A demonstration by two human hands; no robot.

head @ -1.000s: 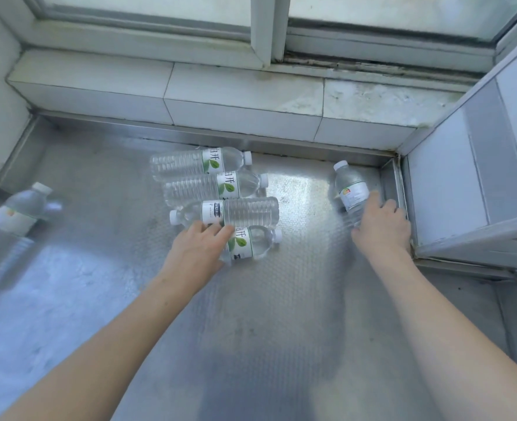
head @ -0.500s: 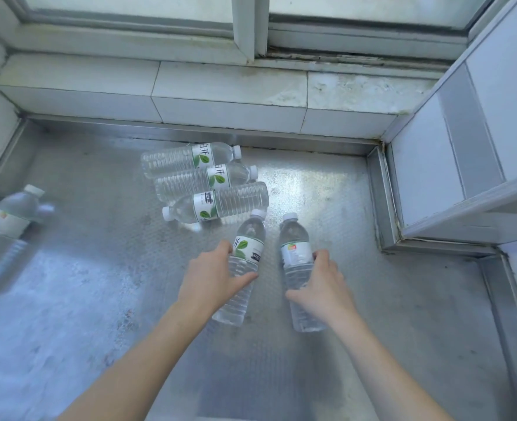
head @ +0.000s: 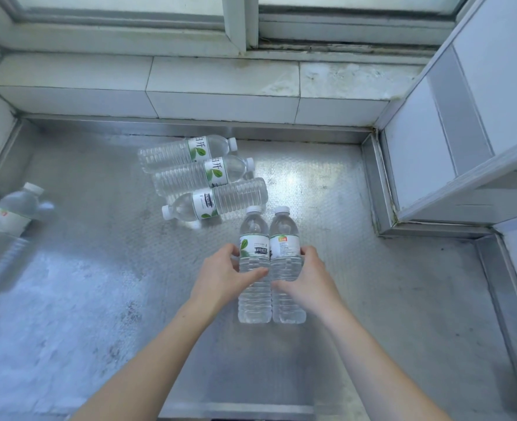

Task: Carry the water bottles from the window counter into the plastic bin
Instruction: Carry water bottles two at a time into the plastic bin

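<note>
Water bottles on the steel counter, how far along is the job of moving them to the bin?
Nothing shows as delivered; no bin is in view. In hand: the left hand grips a clear green-leaf-label bottle, the right hand an orange-label bottle, side by side. Left: three lying bottles and a blurred one at far left.

Clear ribbed plastic bottles (head: 255, 268) on dimpled, glossy steel counter (head: 372, 299); glazed tile ledge (head: 221, 86).

Only one mark read clearly: the character "开", printed sideways on the white labels of two lying bottles, one (head: 187, 150) at twelve o'clock, the next bottle (head: 202, 174) just below. Other labels' print was too small.
</note>
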